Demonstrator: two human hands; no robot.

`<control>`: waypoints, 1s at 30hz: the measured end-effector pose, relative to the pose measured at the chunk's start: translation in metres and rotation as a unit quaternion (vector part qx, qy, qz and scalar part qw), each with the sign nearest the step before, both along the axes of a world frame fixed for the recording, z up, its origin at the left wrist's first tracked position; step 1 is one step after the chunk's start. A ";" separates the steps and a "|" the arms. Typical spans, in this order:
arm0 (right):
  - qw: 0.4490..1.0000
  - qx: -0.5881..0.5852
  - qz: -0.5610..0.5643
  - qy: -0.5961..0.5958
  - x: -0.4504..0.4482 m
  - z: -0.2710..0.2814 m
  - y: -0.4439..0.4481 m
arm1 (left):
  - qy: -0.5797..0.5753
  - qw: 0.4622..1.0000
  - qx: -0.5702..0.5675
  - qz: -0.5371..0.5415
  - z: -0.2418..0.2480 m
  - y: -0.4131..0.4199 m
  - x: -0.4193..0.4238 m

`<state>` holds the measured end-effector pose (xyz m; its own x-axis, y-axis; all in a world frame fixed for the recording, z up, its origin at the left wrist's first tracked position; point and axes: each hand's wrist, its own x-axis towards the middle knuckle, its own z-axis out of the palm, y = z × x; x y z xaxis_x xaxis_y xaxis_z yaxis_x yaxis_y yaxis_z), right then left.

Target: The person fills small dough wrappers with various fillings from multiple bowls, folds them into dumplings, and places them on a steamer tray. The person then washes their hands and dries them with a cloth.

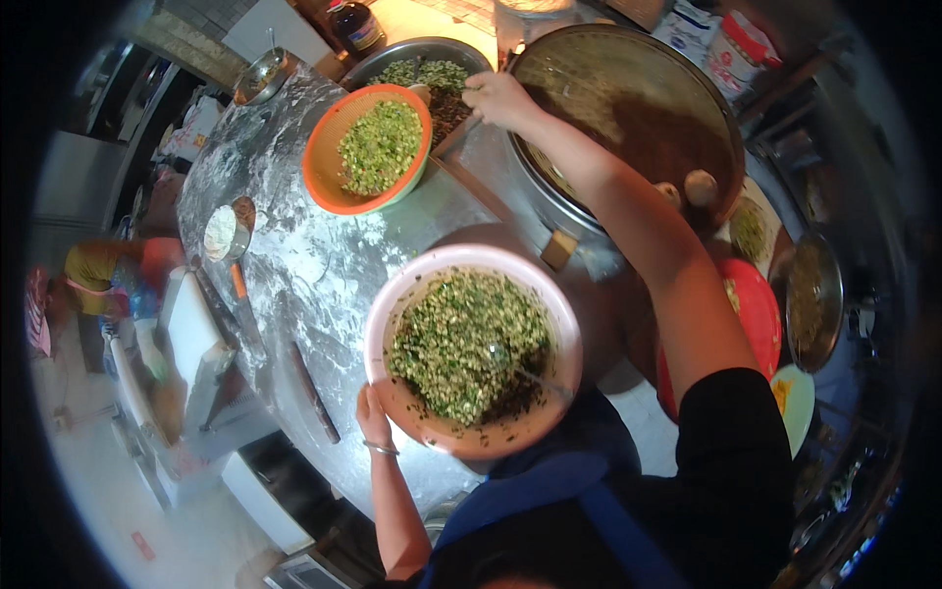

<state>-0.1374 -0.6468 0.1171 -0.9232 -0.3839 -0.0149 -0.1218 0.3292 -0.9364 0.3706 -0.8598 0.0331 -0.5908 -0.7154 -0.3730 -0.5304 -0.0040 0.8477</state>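
Note:
A pale pink basin stands close before me, filled with a finely chopped green and white mixture. A utensil with a shiny bowl-shaped end lies in the mixture. My left hand, with a bangle at the wrist, grips the basin's near left rim. My right hand reaches far forward to the right edge of a steel bowl. Its fingers are curled, and whether they hold something is hidden. That bowl contains chopped greens and a dark brown mixture. An orange colander of chopped greens overlaps its front.
A large round pan with several pale buns lies right. Left on the floured metal table are a scoop of flour and a rolling pin. A dark bottle stands behind. Another person bends at far left.

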 end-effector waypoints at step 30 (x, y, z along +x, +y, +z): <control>0.932 0.336 0.119 0.063 -0.240 -0.292 -0.247 | -0.289 0.945 -0.147 0.041 0.050 0.060 -0.024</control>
<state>-0.3770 -0.8933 -0.1745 -0.8239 -0.5206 -0.2239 -0.3606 0.7865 -0.5014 0.3461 -0.8002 0.0830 -0.2869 -0.8725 -0.3956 -0.9136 0.1251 0.3868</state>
